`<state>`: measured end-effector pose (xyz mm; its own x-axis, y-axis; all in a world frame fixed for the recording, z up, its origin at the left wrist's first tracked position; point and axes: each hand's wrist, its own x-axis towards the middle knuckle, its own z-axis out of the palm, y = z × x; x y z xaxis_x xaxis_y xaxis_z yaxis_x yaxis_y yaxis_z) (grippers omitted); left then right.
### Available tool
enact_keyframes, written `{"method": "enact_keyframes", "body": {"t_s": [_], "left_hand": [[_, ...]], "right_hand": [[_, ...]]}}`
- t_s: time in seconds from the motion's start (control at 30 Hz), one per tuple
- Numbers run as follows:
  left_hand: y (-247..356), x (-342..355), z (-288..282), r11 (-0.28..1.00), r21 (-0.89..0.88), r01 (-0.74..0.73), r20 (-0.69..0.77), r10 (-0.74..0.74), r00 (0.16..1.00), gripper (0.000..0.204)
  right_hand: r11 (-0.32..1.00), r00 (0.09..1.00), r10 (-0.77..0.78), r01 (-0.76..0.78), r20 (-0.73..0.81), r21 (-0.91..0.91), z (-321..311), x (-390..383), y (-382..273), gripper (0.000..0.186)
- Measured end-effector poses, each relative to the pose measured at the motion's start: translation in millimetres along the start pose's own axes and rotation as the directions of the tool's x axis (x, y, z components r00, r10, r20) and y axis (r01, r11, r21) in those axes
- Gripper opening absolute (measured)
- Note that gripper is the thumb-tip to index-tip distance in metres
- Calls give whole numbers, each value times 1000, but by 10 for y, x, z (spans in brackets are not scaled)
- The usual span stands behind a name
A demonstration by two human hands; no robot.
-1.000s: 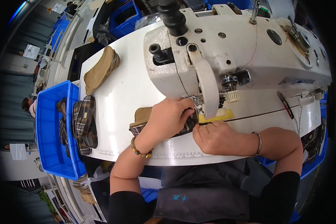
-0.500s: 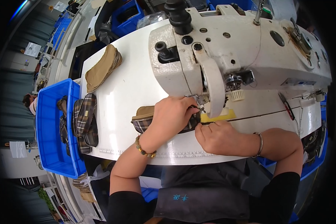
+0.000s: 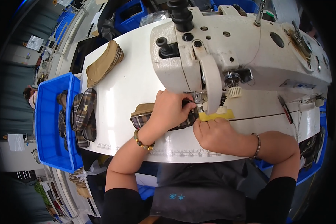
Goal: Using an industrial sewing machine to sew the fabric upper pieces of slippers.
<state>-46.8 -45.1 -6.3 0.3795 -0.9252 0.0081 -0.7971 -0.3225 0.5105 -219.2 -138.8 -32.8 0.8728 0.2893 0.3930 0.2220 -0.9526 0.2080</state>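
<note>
A plaid zippered pouch (image 3: 140,119) with a tan panel lies on the white table under the sewing machine's (image 3: 216,44) needle end. My left hand (image 3: 171,110) is closed on the pouch's right part, thumb and forefinger pinched beside the metal presser foot (image 3: 198,98). Its back hides much of the pouch. My right hand (image 3: 218,136) is curled shut at the pouch's right end, its fingertips just in front of a yellow piece (image 3: 218,115) on the machine bed. What those fingers grip is hidden. A dark thin strip (image 3: 261,115) runs rightward from the yellow piece.
Tan fabric pieces (image 3: 104,63) are stacked at the table's far left. Finished-looking plaid pouches (image 3: 86,112) are piled at the left edge beside a blue bin (image 3: 56,123). Small red-and-black snips (image 3: 286,110) lie at the right. A ruler strip (image 3: 190,152) follows the front edge.
My right hand has shifted slightly left and up, and the dark material by its fingertips is now out of sight. My left hand still pinches the pouch. The whole view has moved a little.
</note>
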Motion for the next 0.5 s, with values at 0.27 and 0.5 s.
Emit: {"method": "enact_keyframes", "body": {"t_s": [0.27,0.5], "left_hand": [[-196,312,40,991,101,-88,-118,100,988,16],[-320,511,107,973,184,-140,-170,171,970,19]], "right_hand": [[994,994,99,-100,-40,-31,198,24,192,32],[991,994,107,-107,4,-80,237,6,299,43]]}}
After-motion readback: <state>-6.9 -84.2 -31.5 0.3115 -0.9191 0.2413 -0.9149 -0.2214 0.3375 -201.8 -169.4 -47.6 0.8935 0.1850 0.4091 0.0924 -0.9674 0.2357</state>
